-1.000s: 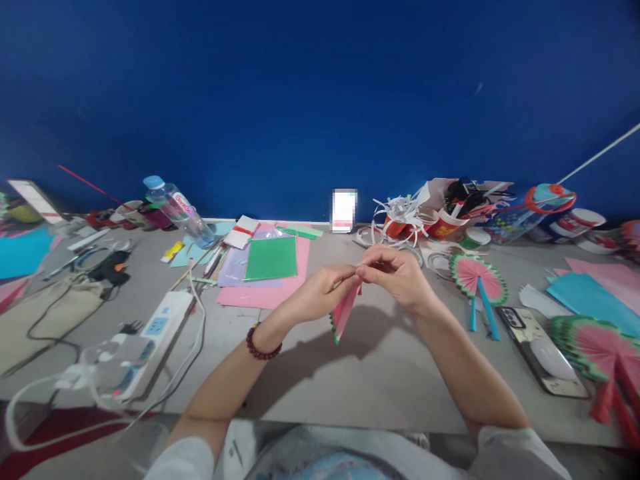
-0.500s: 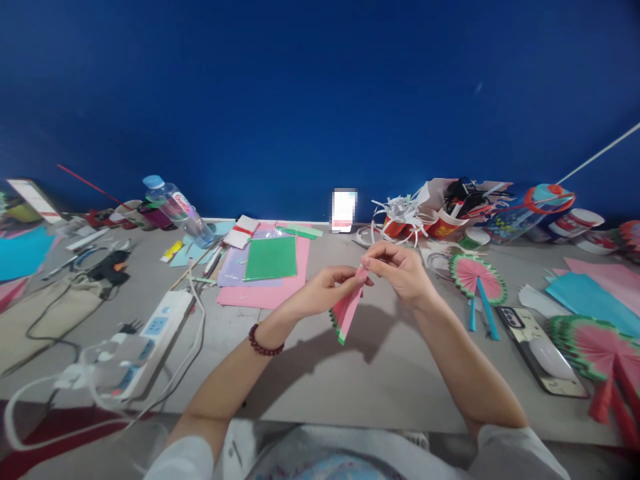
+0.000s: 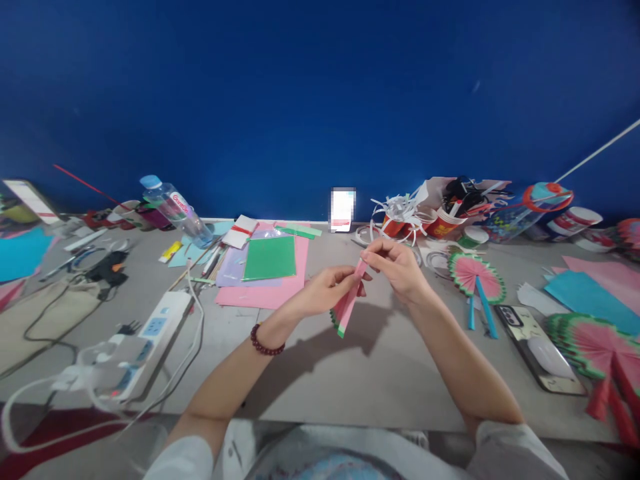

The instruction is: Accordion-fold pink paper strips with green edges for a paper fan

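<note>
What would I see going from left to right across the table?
Glue gun → bottle → green paper → left hand → right hand → pink fan → blue paper. Both hands pinch a folded paper.

Both hands up over the grey table (image 3: 380, 373) — left hand (image 3: 325, 293) and right hand (image 3: 397, 267) pinch a folded pink paper fan (image 3: 347, 307), green-edged. Finished fan (image 3: 475, 277) lies right, green sheet (image 3: 271, 259) left.
</note>
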A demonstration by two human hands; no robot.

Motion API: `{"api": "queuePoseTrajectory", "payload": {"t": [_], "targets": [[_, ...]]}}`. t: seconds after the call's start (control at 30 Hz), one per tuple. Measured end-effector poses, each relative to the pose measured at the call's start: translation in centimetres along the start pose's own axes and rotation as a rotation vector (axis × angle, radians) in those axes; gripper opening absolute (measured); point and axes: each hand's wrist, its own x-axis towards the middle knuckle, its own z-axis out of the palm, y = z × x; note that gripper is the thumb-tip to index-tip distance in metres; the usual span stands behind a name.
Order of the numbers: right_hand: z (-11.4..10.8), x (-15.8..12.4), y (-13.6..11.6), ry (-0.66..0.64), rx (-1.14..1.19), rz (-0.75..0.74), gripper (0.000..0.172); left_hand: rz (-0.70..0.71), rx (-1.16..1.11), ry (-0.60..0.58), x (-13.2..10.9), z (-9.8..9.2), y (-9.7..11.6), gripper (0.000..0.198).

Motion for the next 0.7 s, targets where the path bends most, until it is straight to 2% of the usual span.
{"api": "queuePoseTrajectory", "payload": {"t": [0.37, 0.7], "targets": [[0.1, 0.1, 0.8, -0.009, 0.003, 0.032, 0.032, -0.009, -0.126, 0.018, 0.7, 0.6, -1.2, 0.038], [0.7, -0.3, 0.4, 0.044, -0.011, 0.028, 0.034, -0.045, -0.214, 0.043, 0.9, 1.1, -0.9, 0.044]]}}
